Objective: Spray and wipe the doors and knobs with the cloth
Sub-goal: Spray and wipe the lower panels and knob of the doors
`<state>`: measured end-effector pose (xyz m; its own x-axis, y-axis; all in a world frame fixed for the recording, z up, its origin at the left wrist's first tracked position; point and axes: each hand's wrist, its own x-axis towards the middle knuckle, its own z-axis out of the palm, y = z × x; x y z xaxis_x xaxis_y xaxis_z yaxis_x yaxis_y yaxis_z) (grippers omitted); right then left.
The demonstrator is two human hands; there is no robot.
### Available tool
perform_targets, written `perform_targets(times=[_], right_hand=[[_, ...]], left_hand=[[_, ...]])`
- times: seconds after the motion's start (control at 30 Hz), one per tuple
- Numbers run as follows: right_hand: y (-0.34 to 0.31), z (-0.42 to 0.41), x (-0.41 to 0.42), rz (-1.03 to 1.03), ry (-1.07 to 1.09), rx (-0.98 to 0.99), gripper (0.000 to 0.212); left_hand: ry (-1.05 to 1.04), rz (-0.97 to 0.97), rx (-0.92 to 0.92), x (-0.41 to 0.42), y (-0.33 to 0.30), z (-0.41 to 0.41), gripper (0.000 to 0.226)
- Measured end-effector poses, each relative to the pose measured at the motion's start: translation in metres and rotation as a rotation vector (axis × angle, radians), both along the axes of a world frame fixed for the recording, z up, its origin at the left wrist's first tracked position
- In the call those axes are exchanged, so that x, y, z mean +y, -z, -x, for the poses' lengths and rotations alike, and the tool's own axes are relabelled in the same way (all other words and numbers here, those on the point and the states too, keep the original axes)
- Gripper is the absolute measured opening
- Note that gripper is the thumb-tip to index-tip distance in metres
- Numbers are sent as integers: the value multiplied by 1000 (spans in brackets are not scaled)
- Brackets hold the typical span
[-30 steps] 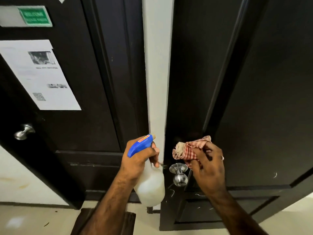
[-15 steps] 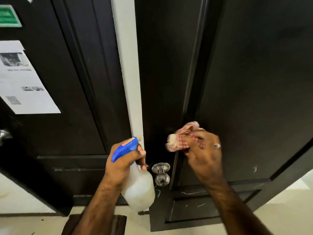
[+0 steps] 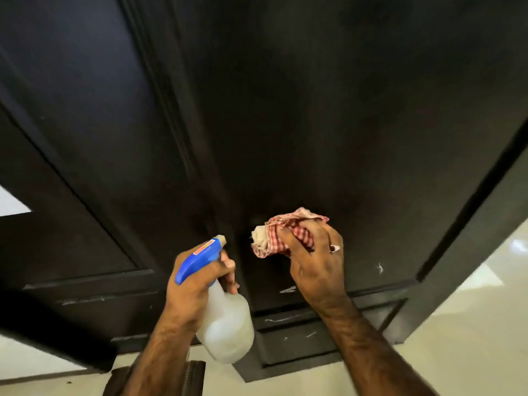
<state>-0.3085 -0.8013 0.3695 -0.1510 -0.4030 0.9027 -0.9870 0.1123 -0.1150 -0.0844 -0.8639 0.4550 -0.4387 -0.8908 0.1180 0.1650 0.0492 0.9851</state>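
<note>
A dark brown panelled door fills most of the head view. My left hand grips a translucent white spray bottle by its neck, a finger on the trigger under the blue spray head, nozzle aimed at the door. My right hand holds a bunched red-and-white checked cloth against the door's main panel, just right of the nozzle. No door knob shows in this frame.
A second dark door stands to the left, with a paper corner at the far left edge. Pale tiled floor lies at the lower right. A dark brown mat sits below my left arm. White scratches mark the door.
The view has swung right and closer to the right door. The silver knob, white door frame and posted paper have slid out of sight. Both hands keep their holds.
</note>
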Motion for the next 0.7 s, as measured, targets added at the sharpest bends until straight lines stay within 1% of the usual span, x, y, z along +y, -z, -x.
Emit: perform_targets(times=[0.07,0.17,0.23,0.33,0.4,0.47,0.53,0.57,0.63,0.7], right_hand=[[5,43,21,-10,49,-26,40],[9,105,51,-15,100,-106,36],[12,141,71,-31,110,-138,32],[16,195,99,-6,124,-200,32],[17,232,117,41,210,-334,36],[12,260,133,96,239,-574,41],[3,269,141,175,198,-805,43],[1,266,140,220,180,-882,43],[0,241,124,276,179,-937,46],[7,203,101,257,163,-916,47]], left_hand=[[5,15,-36,16,-1,28,10],[39,-7,-11,40,0,73,9],[99,7,-12,53,1,106,9],[200,-11,-2,70,3,149,27],[251,-13,-3,79,2,177,37],[269,-12,-10,84,2,200,39],[268,-14,-25,87,3,215,31],[269,-15,-31,88,4,221,26],[275,-21,-36,86,6,229,25],[276,-18,-37,83,8,233,26]])
